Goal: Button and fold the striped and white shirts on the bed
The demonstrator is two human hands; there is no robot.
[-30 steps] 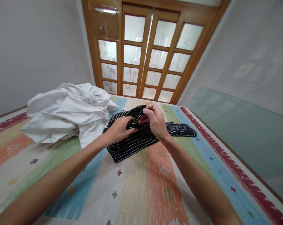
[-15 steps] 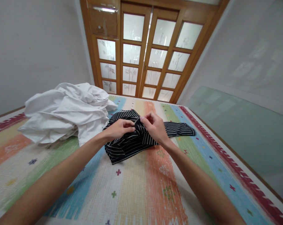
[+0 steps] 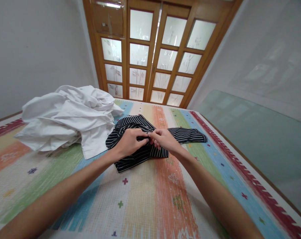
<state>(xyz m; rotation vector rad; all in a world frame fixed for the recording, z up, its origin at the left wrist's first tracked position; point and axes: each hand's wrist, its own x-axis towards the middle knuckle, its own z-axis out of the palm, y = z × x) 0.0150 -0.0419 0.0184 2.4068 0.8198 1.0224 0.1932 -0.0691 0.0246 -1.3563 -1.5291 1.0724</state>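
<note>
A black shirt with thin white stripes [image 3: 134, 159] lies bunched in front of me, one sleeve stretched out to the right. Over its middle, my left hand [image 3: 133, 141] pinches the fabric between thumb and fingers. My right hand [image 3: 162, 140] pinches the same spot from the other side, its fingertips almost touching those of the left. The bit of cloth between the fingertips is mostly hidden by them.
A heap of white cloth [image 3: 68, 119] lies left of the shirt. Everything rests on a colourful striped mat [image 3: 138, 199]. Beyond its far edge stand wooden doors with glass panes [image 3: 150, 53]. A pale green panel [image 3: 260, 139] runs along the right side.
Both hands have come closer together and slightly lower over the shirt. The dark fabric edge that stood up between them is now covered by the fingers.
</note>
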